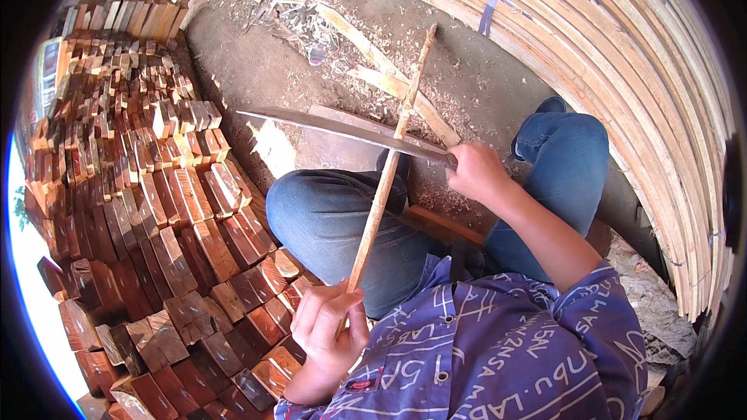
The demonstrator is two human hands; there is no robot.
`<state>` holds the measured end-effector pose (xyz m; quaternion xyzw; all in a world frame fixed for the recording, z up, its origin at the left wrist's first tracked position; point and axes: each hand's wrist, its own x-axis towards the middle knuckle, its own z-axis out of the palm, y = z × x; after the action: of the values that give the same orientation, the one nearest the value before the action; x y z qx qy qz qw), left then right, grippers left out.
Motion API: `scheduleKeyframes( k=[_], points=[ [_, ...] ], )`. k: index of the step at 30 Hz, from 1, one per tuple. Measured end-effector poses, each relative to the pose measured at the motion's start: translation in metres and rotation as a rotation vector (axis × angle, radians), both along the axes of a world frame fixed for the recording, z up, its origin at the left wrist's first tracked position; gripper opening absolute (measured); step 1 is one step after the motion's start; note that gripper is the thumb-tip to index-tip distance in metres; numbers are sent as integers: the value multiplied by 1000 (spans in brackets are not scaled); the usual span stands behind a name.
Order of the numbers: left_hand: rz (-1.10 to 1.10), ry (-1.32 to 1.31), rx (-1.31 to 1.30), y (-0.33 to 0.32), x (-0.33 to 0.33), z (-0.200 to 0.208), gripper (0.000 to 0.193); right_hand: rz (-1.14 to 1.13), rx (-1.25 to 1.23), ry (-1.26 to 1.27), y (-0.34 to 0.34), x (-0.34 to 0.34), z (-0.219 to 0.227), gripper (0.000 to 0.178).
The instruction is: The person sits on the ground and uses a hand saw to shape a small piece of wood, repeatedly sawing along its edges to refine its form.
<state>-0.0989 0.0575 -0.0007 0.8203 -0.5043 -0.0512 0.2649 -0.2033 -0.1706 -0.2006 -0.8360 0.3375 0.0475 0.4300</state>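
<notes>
Head view: stick (pixel 372 229) is finger-pinched by left hand (pixel 331 328); knife (pixel 331 127) is gripped by right hand (pixel 480 175); strokes should be directed outward.

Reddish-brown wooden blocks (pixel 183 194) lie stacked along the left, long pale planks (pixel 622 70) with blue straps (pixel 487 15) run along the right, and shavings (pixel 299 22) litter the far ground (pixel 233 39) between them.

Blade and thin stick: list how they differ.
The blade is grey; the stick is pale tan. The blade runs mostly crosswise; the stick slants from near to far. The right hand holds the blade; the left hand holds the stick's near end. Both are long and narrow.
</notes>
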Motion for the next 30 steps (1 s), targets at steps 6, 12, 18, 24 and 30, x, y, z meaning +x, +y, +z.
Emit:
scheduleKeyframes(
  k=[6, 12, 18, 24, 30],
  points=[
    [73, -3, -7, -10, 5, 5, 20, -5, 101, 18, 6, 4, 40, 20],
    [57, 1, 43, -25, 4, 21, 17, -46, -24, -13, -6, 7, 7, 15],
    [123, -50, -14, -29, 18, 18, 21, -83, -19, -56, -13, 10, 14, 14],
    [13, -21, 54, -28, 7, 28, 21, 0, -12, -75, -11, 10, 10, 14],
    [69, -40, 1, -33, 13, 21, 22, -69, -45, -33, -23, 9, -6, 16]
  ],
)
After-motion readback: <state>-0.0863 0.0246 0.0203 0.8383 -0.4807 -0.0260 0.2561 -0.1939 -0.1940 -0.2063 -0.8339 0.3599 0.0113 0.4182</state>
